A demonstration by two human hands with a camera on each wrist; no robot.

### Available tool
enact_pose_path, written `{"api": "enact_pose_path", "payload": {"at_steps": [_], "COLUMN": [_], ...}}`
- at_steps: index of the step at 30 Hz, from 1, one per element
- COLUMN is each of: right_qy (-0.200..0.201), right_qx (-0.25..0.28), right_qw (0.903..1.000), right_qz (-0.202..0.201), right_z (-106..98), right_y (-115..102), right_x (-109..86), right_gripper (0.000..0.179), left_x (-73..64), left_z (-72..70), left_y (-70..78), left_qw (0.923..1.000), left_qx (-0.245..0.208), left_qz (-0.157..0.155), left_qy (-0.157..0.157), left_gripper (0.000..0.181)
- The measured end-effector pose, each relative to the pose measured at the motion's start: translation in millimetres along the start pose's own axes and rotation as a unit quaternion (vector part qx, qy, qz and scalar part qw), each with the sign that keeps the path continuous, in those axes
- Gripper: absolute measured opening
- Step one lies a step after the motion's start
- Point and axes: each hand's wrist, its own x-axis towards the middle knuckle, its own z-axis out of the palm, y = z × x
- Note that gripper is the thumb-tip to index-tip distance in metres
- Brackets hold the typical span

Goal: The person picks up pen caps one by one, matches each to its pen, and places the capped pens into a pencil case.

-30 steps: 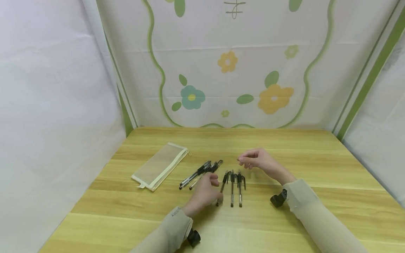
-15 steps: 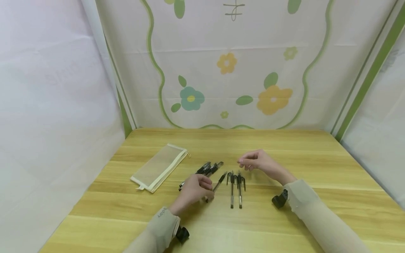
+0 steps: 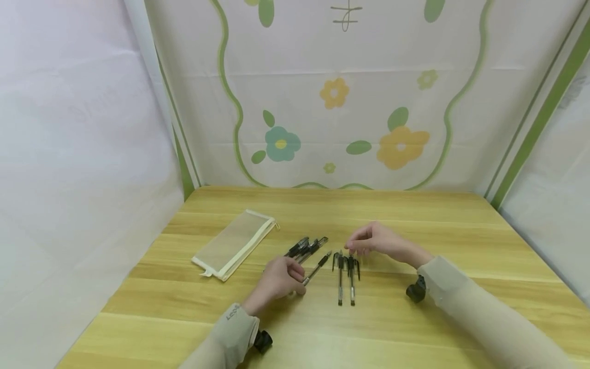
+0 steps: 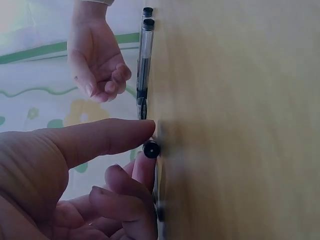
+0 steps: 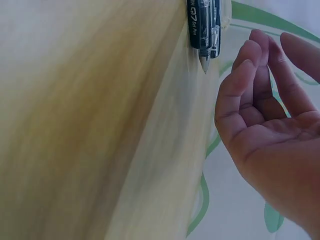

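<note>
My left hand pinches a gel pen near its rear end, between thumb and fingers. In the left wrist view the pen's round black end faces the camera. This pen slants, its bare tip pointing away and to the right. To its right, two uncapped gel pens lie side by side, with black caps beside their grips. Over their tips hovers my right hand, fingers loosely bent and holding nothing. The right wrist view shows a pen tip just beyond those fingers.
Several capped pens lie in a loose bunch behind my left hand, which partly covers them. A flat mesh zip pouch rests farther left on the wooden table. A flower-print cloth stands along the back edge.
My left hand has moved left with the pen, turning it from nearly parallel with the other two to a slant. My right hand has dropped slightly towards the pen tips.
</note>
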Motion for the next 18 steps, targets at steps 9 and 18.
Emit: {"api": "enact_pose_path", "payload": {"at_steps": [9,18], "right_qy": [-0.026,-0.03], "right_qx": [-0.024,-0.038], "right_qw": [0.9994,0.9988], "right_qz": [0.0,-0.001], "right_z": [-2.9,-7.1], "right_y": [-2.7,4.4], "right_x": [-1.7,-1.3], "right_gripper": [0.025,0.021], "left_x": [2.0,2.4], "left_z": [-4.5,-7.9], "left_y": [-0.3,-1.0], "left_qw": [0.9995,0.9983], "left_qx": [0.027,0.042], "left_qz": [0.015,0.039], "left_qy": [0.0,-0.005], "left_gripper": [0.021,0.012]}}
